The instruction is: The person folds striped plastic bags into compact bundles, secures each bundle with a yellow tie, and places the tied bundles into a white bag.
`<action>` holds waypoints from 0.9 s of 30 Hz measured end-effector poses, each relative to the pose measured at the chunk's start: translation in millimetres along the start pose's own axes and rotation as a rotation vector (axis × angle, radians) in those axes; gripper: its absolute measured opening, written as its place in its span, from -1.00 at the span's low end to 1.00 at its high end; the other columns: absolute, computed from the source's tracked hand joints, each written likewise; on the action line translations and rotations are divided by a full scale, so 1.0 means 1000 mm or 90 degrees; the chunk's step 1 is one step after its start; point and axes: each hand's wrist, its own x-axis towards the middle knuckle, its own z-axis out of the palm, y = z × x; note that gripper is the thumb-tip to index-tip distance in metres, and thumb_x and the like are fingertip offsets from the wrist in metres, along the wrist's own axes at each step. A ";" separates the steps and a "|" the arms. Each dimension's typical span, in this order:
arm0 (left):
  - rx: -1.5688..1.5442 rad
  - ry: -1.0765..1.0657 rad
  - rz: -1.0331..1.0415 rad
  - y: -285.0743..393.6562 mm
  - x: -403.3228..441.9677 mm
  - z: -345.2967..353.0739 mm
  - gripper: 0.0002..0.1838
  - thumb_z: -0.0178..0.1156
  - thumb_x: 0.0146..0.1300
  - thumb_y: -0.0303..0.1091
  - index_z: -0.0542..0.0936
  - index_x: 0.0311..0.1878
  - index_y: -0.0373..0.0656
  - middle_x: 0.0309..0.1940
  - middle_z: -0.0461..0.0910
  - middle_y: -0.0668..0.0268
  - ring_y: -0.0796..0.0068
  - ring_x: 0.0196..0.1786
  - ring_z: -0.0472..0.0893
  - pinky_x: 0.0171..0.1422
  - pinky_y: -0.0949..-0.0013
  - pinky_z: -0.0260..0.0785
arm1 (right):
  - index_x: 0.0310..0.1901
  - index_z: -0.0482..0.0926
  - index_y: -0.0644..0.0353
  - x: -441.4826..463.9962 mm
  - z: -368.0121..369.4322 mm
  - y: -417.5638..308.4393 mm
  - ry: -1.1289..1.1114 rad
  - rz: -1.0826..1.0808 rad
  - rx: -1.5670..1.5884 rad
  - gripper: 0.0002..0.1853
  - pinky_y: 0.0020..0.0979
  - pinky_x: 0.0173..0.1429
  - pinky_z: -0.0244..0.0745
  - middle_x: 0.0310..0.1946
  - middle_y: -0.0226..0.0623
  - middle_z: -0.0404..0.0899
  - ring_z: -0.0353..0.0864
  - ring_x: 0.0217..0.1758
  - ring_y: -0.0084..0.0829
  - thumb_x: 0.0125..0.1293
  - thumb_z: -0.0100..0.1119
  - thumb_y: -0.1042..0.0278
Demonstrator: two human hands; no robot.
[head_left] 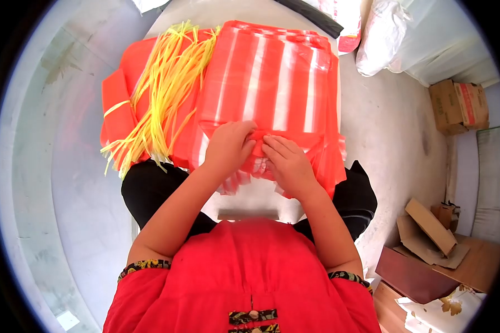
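Note:
A stack of red-and-white striped plastic bags [266, 77] lies in front of me, its near edge bunched and hanging over my side. My left hand [229, 147] is closed at that edge, thumb and fingers pinching the gathered red plastic. Close beside it, my right hand [289, 165] has its fingers bent together on the same plastic. The fingertips of both hands are partly hidden in the folds. To the left, a loose bunch of yellow strips [169, 91] lies across red folded plastic [133, 61]. One yellow strip loops round a red folded piece [118, 100].
The bags rest on a pale table [205, 12], with a black bar-like object [311, 16] at its far edge. White sacks [380, 39] stand beyond. At right are a cardboard box [458, 106] and flattened cardboard [430, 230] on a brown cabinet [414, 272].

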 end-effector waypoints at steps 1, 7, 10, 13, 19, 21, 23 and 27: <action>0.010 0.007 0.023 -0.004 -0.002 0.001 -0.71 0.39 0.18 -0.41 0.67 -0.03 -0.22 -0.13 0.70 0.11 0.02 0.02 0.65 0.15 0.03 0.50 | 0.08 0.67 0.34 0.001 -0.001 0.001 -0.011 0.001 -0.003 -0.60 -0.14 0.38 0.53 0.22 -0.12 0.67 0.60 0.34 -0.10 0.16 0.32 0.55; 0.090 -0.038 0.257 -0.010 -0.010 -0.017 -0.60 0.35 0.17 -0.51 0.69 0.11 -0.18 0.04 0.69 0.13 0.06 0.11 0.67 0.23 0.08 0.54 | 0.13 0.67 0.31 0.002 -0.008 0.007 -0.048 0.017 -0.009 -0.58 -0.15 0.42 0.50 0.23 -0.17 0.67 0.58 0.36 -0.14 0.19 0.34 0.50; 0.169 -0.033 0.273 -0.017 -0.010 -0.016 -0.57 0.33 0.10 -0.53 0.71 0.11 -0.14 0.09 0.68 0.17 0.08 0.15 0.66 0.24 0.08 0.55 | 0.15 0.68 0.29 0.009 -0.015 0.009 -0.056 0.047 -0.004 -0.55 -0.14 0.43 0.52 0.24 -0.22 0.69 0.58 0.37 -0.16 0.17 0.40 0.49; 0.206 -0.039 0.275 -0.017 -0.005 -0.017 -0.55 0.30 0.06 -0.55 0.72 0.09 -0.14 0.08 0.68 0.15 0.10 0.13 0.67 0.22 0.09 0.56 | 0.15 0.68 0.30 0.014 -0.020 0.013 -0.074 0.050 0.008 -0.53 -0.13 0.41 0.52 0.24 -0.21 0.69 0.59 0.35 -0.16 0.16 0.42 0.47; 0.189 -0.065 0.251 -0.015 0.005 -0.016 -0.57 0.28 0.05 -0.57 0.71 0.06 -0.18 0.03 0.69 0.18 0.13 0.06 0.68 0.16 0.09 0.58 | 0.12 0.68 0.30 0.018 -0.021 0.013 -0.085 0.033 -0.033 -0.54 -0.13 0.36 0.55 0.21 -0.20 0.70 0.61 0.31 -0.16 0.13 0.42 0.47; 0.166 -0.069 0.236 -0.018 0.007 -0.017 -0.57 0.28 0.06 -0.56 0.71 0.07 -0.19 0.02 0.70 0.18 0.13 0.06 0.68 0.16 0.09 0.57 | 0.10 0.68 0.30 0.019 -0.022 0.010 -0.068 0.027 -0.041 -0.56 -0.14 0.34 0.57 0.19 -0.21 0.71 0.63 0.29 -0.15 0.12 0.40 0.49; 0.146 -0.070 0.226 -0.017 0.008 -0.020 -0.57 0.28 0.06 -0.56 0.70 0.08 -0.20 0.02 0.70 0.17 0.12 0.06 0.67 0.17 0.09 0.57 | 0.09 0.68 0.28 0.015 -0.014 0.015 -0.041 0.015 -0.062 -0.57 -0.15 0.30 0.59 0.16 -0.22 0.71 0.65 0.26 -0.16 0.13 0.39 0.51; 0.132 -0.053 0.231 -0.006 0.010 -0.031 -0.56 0.31 0.05 -0.57 0.69 0.08 -0.22 0.02 0.71 0.17 0.06 0.06 0.67 0.24 0.08 0.54 | 0.07 0.69 0.24 0.019 -0.019 0.014 -0.002 0.008 -0.072 -0.60 -0.18 0.23 0.64 0.10 -0.24 0.74 0.69 0.19 -0.17 0.14 0.37 0.53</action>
